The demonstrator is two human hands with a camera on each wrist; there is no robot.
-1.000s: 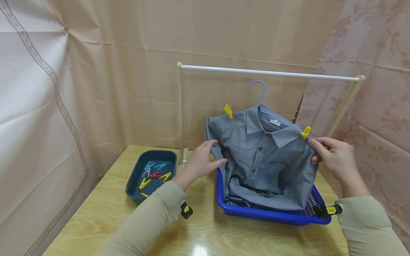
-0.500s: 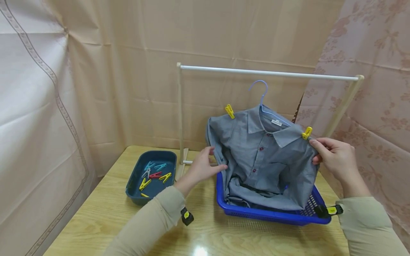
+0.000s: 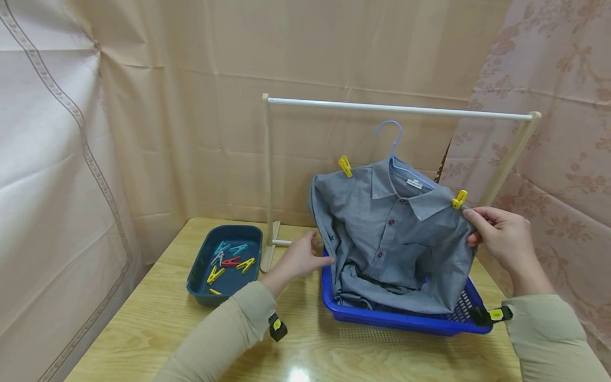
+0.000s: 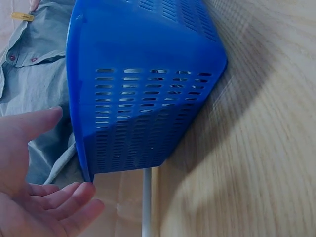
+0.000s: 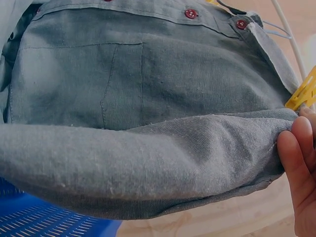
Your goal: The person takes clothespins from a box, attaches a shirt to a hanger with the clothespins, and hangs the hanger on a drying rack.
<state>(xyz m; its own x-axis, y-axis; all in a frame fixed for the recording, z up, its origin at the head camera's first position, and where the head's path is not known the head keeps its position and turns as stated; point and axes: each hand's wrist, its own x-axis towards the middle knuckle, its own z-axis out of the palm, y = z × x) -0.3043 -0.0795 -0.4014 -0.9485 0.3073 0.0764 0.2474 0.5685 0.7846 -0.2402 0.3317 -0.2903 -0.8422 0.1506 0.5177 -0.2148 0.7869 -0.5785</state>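
Observation:
A grey button-up shirt (image 3: 358, 204) is on a light-blue hanger (image 3: 399, 133), its lower part bunched in a blue basket (image 3: 396, 322). Yellow clothespins (image 3: 346, 166) sit on both shoulders. My right hand (image 3: 501, 236) pinches the shirt's right-side shoulder, just below the clothespin (image 5: 302, 91) there. Beside the sleeve at the left, my left hand (image 3: 298, 258) has its fingers spread and grips nothing. In the left wrist view, that hand (image 4: 29, 173) is next to the basket's rim; whether the fingertips touch it I cannot tell.
Behind the shirt stands a rack with a white bar (image 3: 401, 107); the hanger hook is below that bar. A dark teal tub (image 3: 202, 298) with several coloured clothespins (image 3: 231, 261) stands left on the wooden table (image 3: 157, 318). Curtains (image 3: 191, 132) surround the table.
My left hand has moved down, away from the left sleeve. The hanger and the shirt's top have shifted slightly right, while my right hand keeps its pinch on the shoulder.

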